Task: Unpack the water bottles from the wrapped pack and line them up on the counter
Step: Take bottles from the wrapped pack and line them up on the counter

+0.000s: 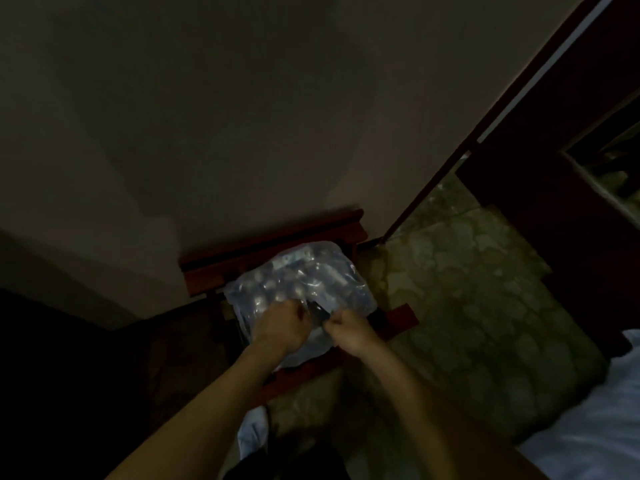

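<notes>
Dim light, view blurred. Both our forearms reach forward and down to the wrapped pack (298, 292), which sits on a red-brown wooden stand (277, 247) against the pale wall (242, 116). Our left hand (282, 323) lies on the near edge of the pack, knuckles up, fingers curled into the plastic film. Our right hand (349, 329) is just beside it, fist-like, fingers bunched on the film at the same edge; we cannot tell how much film either grip takes. Inside the clear wrap, rounded bottle tops (263, 292) show, packed close; count unclear. Right of the stand, a patterned stone floor (467, 289). Farther right, a dark door frame (519, 98).
</notes>
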### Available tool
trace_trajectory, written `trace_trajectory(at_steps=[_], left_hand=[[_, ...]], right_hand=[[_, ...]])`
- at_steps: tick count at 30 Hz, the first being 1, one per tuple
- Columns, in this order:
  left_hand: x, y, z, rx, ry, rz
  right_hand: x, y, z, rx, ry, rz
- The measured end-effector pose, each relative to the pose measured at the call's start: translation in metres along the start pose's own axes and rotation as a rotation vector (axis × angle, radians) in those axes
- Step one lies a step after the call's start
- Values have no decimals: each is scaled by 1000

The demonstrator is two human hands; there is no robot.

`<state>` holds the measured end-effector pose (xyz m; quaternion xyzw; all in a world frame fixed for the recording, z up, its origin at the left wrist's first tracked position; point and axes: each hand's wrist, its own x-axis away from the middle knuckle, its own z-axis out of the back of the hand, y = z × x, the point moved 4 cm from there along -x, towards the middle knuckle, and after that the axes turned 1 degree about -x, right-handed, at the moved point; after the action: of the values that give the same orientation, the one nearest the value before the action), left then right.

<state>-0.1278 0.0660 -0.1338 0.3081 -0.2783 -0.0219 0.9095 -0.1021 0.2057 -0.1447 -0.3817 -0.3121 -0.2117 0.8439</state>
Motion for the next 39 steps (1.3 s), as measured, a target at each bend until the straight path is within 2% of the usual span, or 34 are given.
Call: trace_trajectory(at_steps=[4, 9, 17, 21, 24, 26, 30, 32, 35, 39], left_hand=[[-25, -10, -22, 45, -69, 64], [-53, -18, -47, 94, -80, 180], [-82, -46, -97, 24, -120, 386], [-86, -61, -116, -195, -191, 406], [-88, -66, -123, -291, -183, 393], [-88, -69, -126, -326, -188, 421], [-88, -73, -126, -260, -153, 409], [-87, -75, -125, -239, -145, 413], [-87, -74, -126, -242, -147, 414], [-85, -75, -124, -230, -139, 413]], right_hand=[[-45, 7, -8, 96, -55, 11], [-95, 23, -18, 212, -116, 48], [-152, 44, -45, 500, -337, 136], [-176, 54, -58, 545, -310, 156], [-195, 64, -67, 504, -274, 81], [-204, 69, -76, 518, -308, 31], [-213, 81, -89, 639, -475, -63], [-215, 84, -86, 719, -561, -51], [-214, 83, -81, 789, -588, 35], [-210, 79, -78, 760, -619, 36]])
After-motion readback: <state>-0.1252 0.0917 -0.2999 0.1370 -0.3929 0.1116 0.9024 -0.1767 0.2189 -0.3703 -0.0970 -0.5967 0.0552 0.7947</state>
